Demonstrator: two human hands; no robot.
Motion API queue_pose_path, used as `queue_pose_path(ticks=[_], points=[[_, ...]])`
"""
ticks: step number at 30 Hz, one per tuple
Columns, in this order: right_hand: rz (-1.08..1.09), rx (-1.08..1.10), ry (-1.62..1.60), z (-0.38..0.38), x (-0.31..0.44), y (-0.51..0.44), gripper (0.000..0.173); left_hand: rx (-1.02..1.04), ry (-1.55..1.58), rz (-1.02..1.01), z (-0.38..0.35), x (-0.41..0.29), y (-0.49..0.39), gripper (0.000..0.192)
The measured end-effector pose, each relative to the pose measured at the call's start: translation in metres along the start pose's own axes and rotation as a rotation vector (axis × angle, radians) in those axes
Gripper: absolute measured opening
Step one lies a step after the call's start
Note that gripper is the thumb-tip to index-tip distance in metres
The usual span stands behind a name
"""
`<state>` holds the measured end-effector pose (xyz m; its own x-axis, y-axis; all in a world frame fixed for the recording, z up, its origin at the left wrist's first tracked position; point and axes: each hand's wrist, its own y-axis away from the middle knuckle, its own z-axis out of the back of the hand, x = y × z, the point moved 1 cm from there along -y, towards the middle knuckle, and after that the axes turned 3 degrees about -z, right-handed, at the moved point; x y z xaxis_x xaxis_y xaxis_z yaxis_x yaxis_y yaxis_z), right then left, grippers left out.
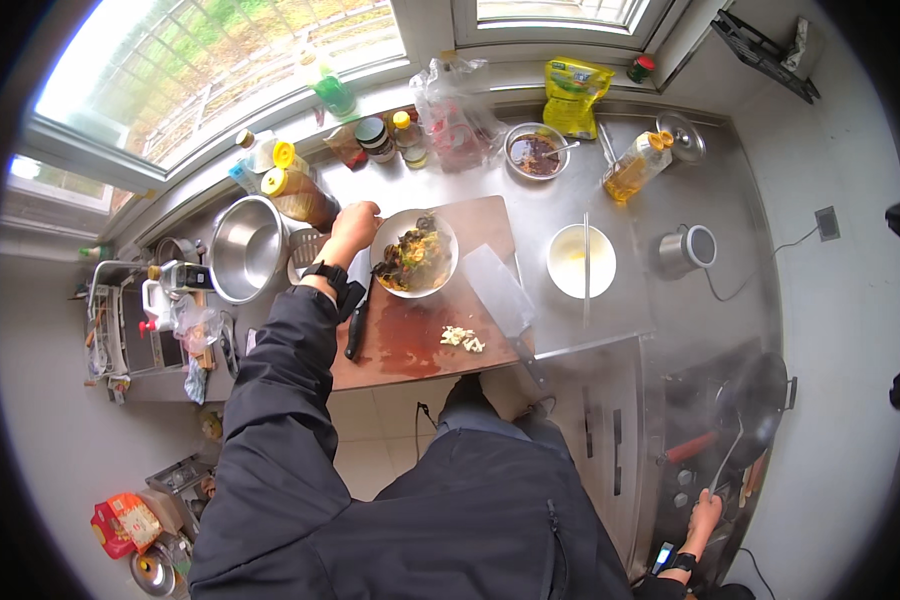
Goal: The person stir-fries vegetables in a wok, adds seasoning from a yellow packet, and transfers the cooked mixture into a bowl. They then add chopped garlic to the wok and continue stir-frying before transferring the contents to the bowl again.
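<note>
My left hand (354, 226) grips the left rim of a white plate (450, 281) of cooked food (414, 253), with dark pieces and yellow egg-like bits. The plate sits on a wooden cutting board (397, 337). Lying beside the plate are a black-handled knife (357, 326) on the left and a cleaver (499, 292) on the right, its handle past the board's front edge. Chopped pale garlic-like pieces (462, 339) lie near the front. At the lower right, my right hand (705, 514) holds the long handle of a metal cooking utensil (729, 454), which reaches into a dark wok (772, 405).
A white bowl (562, 277) bears chopsticks (586, 259). A sauce bowl (521, 171), oil bottle (634, 171) and metal cup (675, 251) stand farther back. On the left are a steel basin (244, 244) and sauce bottles (296, 196). A red handle (686, 448) projects beside the wok.
</note>
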<state>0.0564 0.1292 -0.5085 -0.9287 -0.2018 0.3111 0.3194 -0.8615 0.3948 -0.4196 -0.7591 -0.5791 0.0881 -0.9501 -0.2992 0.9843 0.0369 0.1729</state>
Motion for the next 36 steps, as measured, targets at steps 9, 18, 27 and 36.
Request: queue_pose_path(ticks=[9,18,27,36], points=[[-0.011,-0.089,-0.034,0.004,0.006,0.000,0.033,0.350,0.087,-0.240,-0.016,0.016,-0.030,0.024],[0.132,-0.078,-0.188,0.004,0.046,0.051,0.034,0.212,0.165,-0.478,0.058,-0.060,0.020,0.032],[0.080,-0.080,-0.564,0.029,0.044,0.053,0.038,0.378,0.589,-0.507,0.067,-0.390,0.042,0.026],[0.093,-0.156,-0.588,0.037,0.035,0.062,0.038,0.496,0.143,-0.952,-0.033,-0.726,0.060,0.031]])
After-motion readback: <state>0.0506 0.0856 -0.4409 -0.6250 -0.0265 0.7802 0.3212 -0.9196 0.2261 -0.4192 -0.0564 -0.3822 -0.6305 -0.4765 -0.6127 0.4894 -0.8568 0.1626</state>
